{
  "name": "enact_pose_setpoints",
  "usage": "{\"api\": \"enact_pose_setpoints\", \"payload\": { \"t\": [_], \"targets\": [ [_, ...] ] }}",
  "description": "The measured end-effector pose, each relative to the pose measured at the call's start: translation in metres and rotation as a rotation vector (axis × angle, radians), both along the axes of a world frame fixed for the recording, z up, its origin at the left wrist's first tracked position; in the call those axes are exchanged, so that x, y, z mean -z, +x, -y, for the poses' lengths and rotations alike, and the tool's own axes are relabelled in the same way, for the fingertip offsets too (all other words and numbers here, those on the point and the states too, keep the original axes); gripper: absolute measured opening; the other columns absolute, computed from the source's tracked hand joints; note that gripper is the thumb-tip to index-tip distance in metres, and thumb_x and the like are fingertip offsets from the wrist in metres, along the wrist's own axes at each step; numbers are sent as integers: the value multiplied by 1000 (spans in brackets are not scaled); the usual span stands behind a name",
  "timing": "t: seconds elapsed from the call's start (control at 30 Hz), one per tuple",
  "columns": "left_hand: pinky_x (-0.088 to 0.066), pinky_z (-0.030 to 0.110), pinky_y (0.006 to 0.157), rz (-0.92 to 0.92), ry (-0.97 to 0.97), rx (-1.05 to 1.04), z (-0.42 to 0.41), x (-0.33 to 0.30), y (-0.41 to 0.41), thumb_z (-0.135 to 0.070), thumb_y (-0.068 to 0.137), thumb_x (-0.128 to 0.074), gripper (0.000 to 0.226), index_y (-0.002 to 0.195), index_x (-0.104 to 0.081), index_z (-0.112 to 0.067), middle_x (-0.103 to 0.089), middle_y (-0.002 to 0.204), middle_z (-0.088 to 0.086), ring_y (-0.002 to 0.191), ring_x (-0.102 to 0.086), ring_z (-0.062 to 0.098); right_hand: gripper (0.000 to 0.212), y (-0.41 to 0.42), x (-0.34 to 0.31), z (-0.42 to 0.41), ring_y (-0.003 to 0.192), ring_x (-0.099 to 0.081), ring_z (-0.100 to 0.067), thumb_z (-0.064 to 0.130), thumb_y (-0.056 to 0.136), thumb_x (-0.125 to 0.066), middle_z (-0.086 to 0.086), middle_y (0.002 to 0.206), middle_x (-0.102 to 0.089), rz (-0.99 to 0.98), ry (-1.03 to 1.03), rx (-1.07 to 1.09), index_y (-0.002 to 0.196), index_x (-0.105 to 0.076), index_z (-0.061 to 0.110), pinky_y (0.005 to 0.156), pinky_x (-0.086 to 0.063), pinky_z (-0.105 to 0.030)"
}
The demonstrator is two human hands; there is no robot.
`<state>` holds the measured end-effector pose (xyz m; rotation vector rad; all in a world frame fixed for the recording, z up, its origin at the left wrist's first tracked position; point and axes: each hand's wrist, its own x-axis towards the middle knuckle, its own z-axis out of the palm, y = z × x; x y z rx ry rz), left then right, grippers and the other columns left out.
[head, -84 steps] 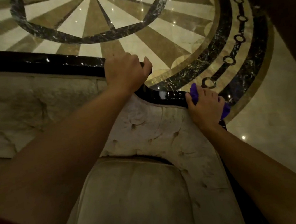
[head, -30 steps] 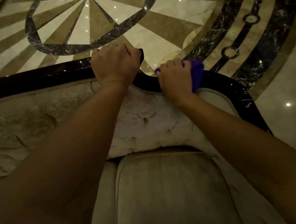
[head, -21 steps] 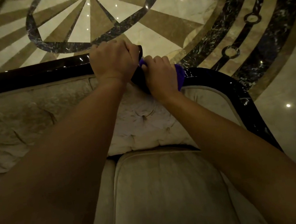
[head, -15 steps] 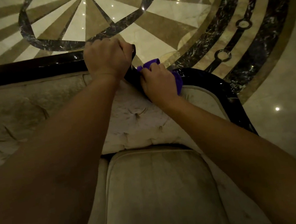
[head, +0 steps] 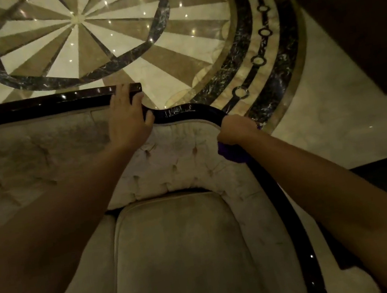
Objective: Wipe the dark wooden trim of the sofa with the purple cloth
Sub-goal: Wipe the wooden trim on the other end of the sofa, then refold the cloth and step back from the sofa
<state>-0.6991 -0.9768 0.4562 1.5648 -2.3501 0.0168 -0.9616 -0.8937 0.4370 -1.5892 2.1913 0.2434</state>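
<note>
Now: right hand (head: 235, 128) curled tight around the sofa's (head: 181, 246) dark trim (head: 182, 110) at its right bend, purple cloth (head: 231, 152) bunched under palm, poking out toward wrist | left hand (head: 128, 120) flat on trim's upper corner, fingers (head: 120, 94) loosely spread, holding nothing | one cloth, two hands, one seat cushion.
</note>
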Motion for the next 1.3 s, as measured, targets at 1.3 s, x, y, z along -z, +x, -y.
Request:
{"api": "enact_pose_setpoints", "payload": {
  "t": [1.3],
  "targets": [
    [-60,21,81,-1386,361,-440,-485,-74,135,-23,75,-90,56,125,-66,-32,-75,112,-17,103,-70,2,66,237,-43,-383,119,-69,-31,63,86,-65,-10,135,-69,1703,167,488,142,-58,28,89,-62,-55]
  ]
}}
